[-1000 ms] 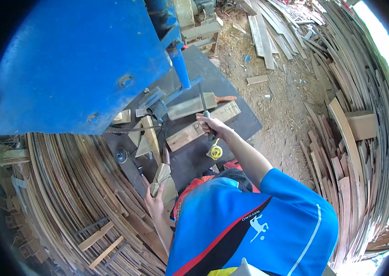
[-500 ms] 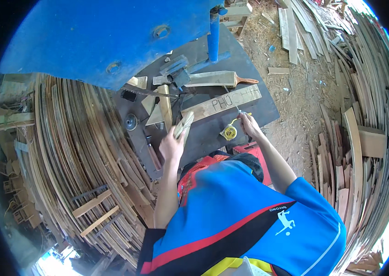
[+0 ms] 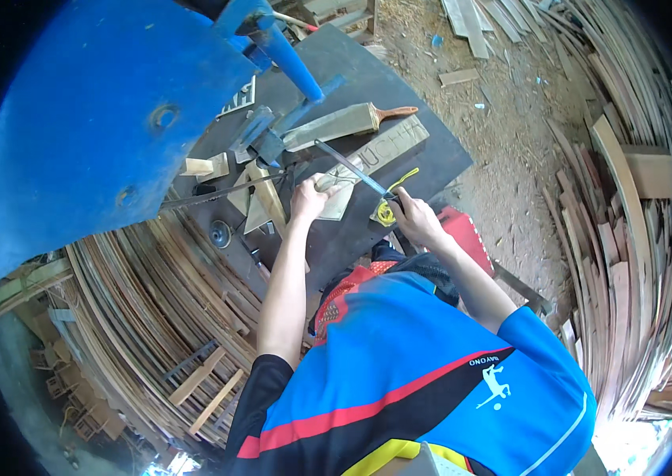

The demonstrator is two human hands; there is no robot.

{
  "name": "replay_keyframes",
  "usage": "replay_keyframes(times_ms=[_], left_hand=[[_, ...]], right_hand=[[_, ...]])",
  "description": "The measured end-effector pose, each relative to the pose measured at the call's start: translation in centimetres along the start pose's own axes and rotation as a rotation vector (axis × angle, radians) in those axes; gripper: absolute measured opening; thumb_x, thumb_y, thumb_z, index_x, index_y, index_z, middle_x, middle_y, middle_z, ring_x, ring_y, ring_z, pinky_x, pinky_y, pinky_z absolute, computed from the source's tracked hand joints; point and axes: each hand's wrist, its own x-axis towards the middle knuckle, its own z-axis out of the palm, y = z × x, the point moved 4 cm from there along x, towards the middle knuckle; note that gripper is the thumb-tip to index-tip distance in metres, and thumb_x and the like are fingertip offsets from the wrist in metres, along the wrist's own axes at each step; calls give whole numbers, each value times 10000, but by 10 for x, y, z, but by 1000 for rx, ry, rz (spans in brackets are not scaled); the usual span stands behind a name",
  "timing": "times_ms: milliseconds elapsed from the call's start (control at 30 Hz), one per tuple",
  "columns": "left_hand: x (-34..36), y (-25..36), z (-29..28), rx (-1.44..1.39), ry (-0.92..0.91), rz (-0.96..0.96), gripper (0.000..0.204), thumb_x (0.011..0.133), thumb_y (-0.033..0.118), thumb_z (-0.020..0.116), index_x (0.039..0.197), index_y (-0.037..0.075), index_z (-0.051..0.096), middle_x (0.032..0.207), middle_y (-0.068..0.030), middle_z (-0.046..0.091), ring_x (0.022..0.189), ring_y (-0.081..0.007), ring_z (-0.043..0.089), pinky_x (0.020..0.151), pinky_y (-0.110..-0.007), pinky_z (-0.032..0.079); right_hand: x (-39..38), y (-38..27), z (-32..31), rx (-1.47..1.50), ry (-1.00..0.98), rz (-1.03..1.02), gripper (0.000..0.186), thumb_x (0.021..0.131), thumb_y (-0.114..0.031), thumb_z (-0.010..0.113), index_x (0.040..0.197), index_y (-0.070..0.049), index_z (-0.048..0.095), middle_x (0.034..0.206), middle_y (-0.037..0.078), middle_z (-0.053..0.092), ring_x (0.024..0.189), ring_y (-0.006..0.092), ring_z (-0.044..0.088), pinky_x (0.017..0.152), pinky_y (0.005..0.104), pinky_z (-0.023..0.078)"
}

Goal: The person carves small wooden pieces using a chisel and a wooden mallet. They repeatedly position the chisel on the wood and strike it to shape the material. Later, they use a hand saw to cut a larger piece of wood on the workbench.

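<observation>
A pale, flat wood piece [image 3: 339,204] lies at the near end of a longer wooden board [image 3: 397,149] marked with dark lettering. My left hand [image 3: 310,198] has its fingers closed on the wood piece's left side. Closed round one end of a narrow grey metal tool [image 3: 356,171], which looks like a file, is my right hand [image 3: 419,218]. The tool slants up and left across the marked board; whether it touches is unclear. Just left of my right hand sits a yellow tape measure [image 3: 384,213], partly covered by the fingers.
A handsaw [image 3: 336,127] with a brown handle lies behind the marked board. Blue machine parts [image 3: 113,103] overhang the dark table [image 3: 439,170] at left. Wood offcuts [image 3: 268,198] and a round metal disc [image 3: 221,233] lie left. Stacked planks flank both sides.
My left hand has lowered the wood piece from a raised, tilted position to lie flatter by the board. My right hand has swung the metal tool left and up. The view has shifted.
</observation>
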Motion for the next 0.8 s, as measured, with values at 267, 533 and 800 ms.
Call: replay_keyframes(times_ms=[267, 533, 800], left_hand=[[20, -13, 4, 248, 143, 214, 462, 759, 455, 824, 1095, 159, 709, 1047, -103, 707, 1061, -348, 608, 921, -457, 490], [-6, -26, 49, 339, 464, 49, 484, 961, 374, 596, 1362, 115, 520, 1442, -149, 497, 1330, -335, 460, 1115, -528, 334], [2, -24, 66, 413, 565, 1, 674, 1017, 482, 449, 1530, 73, 296, 1591, -211, 290, 1458, -374, 306, 1190, -658, 126]], right_hand=[[0, 6, 26, -237, -28, -78, 259, 1014, -278, 478, 1051, -26, 526, 857, 247, 675, 779, 454, 662, 676, 565, 515], [18, 20, 45, -424, -72, -102, 229, 934, -150, 529, 1091, 10, 481, 847, 244, 674, 732, 419, 691, 630, 525, 542], [40, 18, 57, -447, -164, -88, 224, 894, -91, 527, 1068, 27, 451, 765, 246, 667, 717, 432, 694, 624, 520, 554]])
